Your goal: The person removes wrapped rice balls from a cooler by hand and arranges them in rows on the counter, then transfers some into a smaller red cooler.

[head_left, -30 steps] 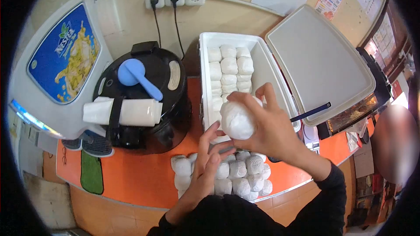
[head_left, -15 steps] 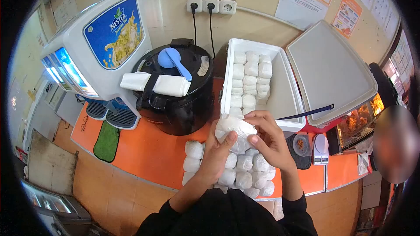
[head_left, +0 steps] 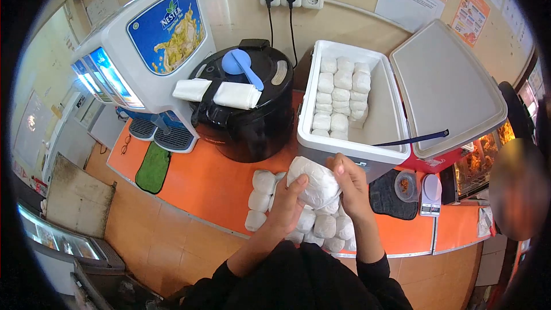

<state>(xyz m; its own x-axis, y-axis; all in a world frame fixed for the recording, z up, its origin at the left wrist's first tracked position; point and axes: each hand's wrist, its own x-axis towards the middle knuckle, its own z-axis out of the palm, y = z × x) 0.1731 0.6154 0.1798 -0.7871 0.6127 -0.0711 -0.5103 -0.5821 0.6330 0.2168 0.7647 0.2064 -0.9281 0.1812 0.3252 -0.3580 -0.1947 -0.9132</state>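
Between my two hands is a white paper-wrapped bundle (head_left: 314, 182), raised over the counter. My left hand (head_left: 285, 206) grips its left side, thumb on the front. My right hand (head_left: 351, 186) pinches the paper at its right edge. Below and around it, several similar wrapped bundles (head_left: 259, 200) lie in rows on the orange counter (head_left: 201, 186), partly hidden by my hands. Behind stands an open white cooler box (head_left: 381, 103), with more wrapped bundles (head_left: 341, 80) stacked along its left part.
A black rice cooker (head_left: 247, 120) with a blue scoop (head_left: 236, 62) and folded white paper stands left of the cooler. Further left is a drink dispenser (head_left: 155, 40). The cooler's lid (head_left: 450, 86), a scale (head_left: 431, 192) and a blurred person (head_left: 519, 189) are at the right.
The view has shifted, so the surroundings appear further right and higher. The bundle's paper looks more closed and rounded, and my right hand has moved to its right edge.
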